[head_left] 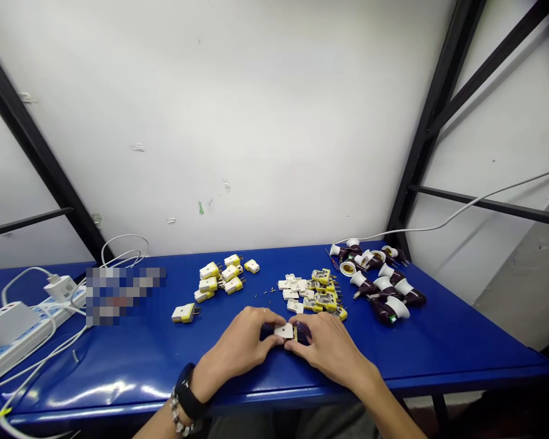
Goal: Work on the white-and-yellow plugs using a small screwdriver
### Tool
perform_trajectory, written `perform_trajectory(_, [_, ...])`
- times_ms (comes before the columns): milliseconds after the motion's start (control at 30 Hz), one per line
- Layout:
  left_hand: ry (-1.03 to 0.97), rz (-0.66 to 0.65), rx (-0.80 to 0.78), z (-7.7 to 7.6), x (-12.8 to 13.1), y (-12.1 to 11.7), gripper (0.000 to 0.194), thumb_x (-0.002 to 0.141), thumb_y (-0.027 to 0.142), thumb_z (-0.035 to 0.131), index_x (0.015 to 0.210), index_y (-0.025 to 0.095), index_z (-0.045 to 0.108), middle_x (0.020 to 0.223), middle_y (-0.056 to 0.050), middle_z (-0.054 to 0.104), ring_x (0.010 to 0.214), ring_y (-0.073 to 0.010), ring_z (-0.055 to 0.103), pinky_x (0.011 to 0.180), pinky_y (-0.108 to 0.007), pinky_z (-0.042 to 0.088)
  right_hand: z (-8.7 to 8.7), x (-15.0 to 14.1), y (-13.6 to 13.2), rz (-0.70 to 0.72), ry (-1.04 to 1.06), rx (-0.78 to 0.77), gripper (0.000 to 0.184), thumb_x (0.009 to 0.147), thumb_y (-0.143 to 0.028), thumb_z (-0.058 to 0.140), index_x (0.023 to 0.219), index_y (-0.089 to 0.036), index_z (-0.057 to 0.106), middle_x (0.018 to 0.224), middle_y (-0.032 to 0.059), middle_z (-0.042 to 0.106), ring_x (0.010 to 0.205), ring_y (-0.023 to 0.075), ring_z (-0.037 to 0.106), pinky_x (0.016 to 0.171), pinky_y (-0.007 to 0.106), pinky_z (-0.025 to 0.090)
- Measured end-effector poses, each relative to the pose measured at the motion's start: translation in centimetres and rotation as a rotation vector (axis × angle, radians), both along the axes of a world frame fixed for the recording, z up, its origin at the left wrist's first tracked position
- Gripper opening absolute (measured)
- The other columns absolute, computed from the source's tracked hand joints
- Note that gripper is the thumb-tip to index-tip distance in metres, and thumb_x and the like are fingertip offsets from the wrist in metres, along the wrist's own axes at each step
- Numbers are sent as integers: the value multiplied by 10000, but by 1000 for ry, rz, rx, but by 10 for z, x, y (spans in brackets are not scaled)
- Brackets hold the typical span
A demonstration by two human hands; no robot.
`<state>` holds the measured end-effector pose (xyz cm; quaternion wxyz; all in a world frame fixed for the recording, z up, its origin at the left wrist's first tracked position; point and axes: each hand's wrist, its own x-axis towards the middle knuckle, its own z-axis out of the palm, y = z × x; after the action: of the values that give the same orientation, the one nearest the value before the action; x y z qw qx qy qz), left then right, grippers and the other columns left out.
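Observation:
Between my two hands, just above the blue table near its front edge, is a white-and-yellow electrical plug (284, 331). My left hand (244, 341) pinches its white cover from the left, thumb below and forefinger above. From the right, my right hand (322, 344) grips the yellow end where the prongs are, partly hidden by the fingers. Right behind my hands lies a pile of open plug halves, with white covers (295, 306) on the left and yellow bases with metal parts (326, 299) on the right. Several tiny screws (272, 289) are scattered beside that pile.
Closed plugs (208, 285) form a group at the back left, one plug (183, 313) apart in front. White-and-maroon lamp holders (387, 292) are heaped at the right. White power strips (36, 329) with cables line the left side. Black frame posts (432, 116) flank the white wall.

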<state>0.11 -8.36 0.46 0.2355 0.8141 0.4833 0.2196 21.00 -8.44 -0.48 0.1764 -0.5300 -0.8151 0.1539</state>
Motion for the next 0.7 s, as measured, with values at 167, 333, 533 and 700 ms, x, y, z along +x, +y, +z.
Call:
perform_trajectory(167, [-62,57,26,1,-11,8,318,931,397,583,1157,244,746,1100,-60,762,1006,-249,664,882,-324,498,-1,3,4,-24,15,-20,385,808,-482,740,1103,-235,749,937,66,758,907,273,675,761,315,420])
perform_trajectory(333, [-93,93,-51,-5,-22,41,408,972,422,457,1001,157,765,845,-74,769,771,-226,683,712,-299,496,-5,6,7,-24,41,-39,454,800,-553,730,1120,-232,745,920,67,756,889,273,676,739,312,427])
perform_trajectory(533, [-34,186,-34,-10,-24,64,423,956,436,434,859,147,728,630,-51,695,608,-212,641,603,-287,426,-8,5,6,-3,48,-15,457,815,-562,716,1141,-243,743,923,67,760,885,273,673,745,314,417])
perform_trajectory(700, [-44,135,-117,-12,-29,68,483,934,513,448,727,152,691,594,-40,666,547,-175,567,549,-266,372,-9,5,5,3,35,-19,460,820,-556,712,1153,-238,738,950,78,761,911,288,671,764,328,420])
